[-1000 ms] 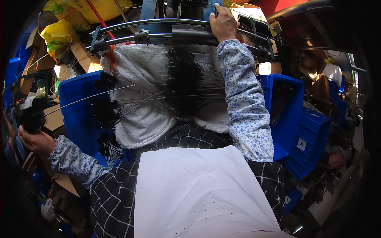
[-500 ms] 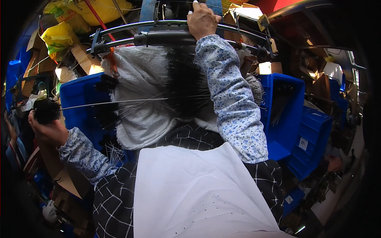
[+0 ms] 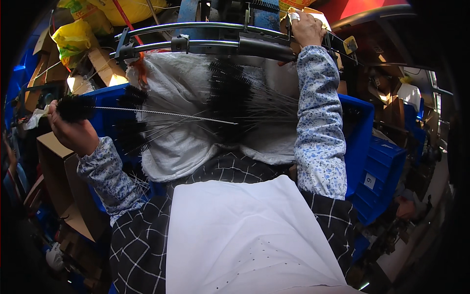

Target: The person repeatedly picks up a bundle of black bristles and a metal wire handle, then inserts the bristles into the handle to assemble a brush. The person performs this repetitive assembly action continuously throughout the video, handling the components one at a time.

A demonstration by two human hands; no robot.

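My left hand (image 3: 78, 132) is closed round the black bristle head of a wire brush (image 3: 76, 107). Its twisted wire stem reaches right across my lap, with the tip over a pile of black-bristled wire brushes (image 3: 227, 93). That pile lies on a white woven sack (image 3: 171, 117) spread across my legs. At the far right, my right hand (image 3: 308, 30) grips the end of a dark sliding carriage (image 3: 264, 47) on two metal rails (image 3: 210, 44). The part under its fingers is mostly hidden.
Blue crates stand at my left (image 3: 105, 128) and right (image 3: 355, 122). An open cardboard box (image 3: 63, 181) sits by my left elbow. Behind the rails are a blue machine frame (image 3: 188, 12), a red rod (image 3: 126, 22) and yellow bags (image 3: 73, 36).
My right hand has moved right along the rails, and the dark carriage has shifted with it. My left hand has moved slightly right and up, carrying the brush.
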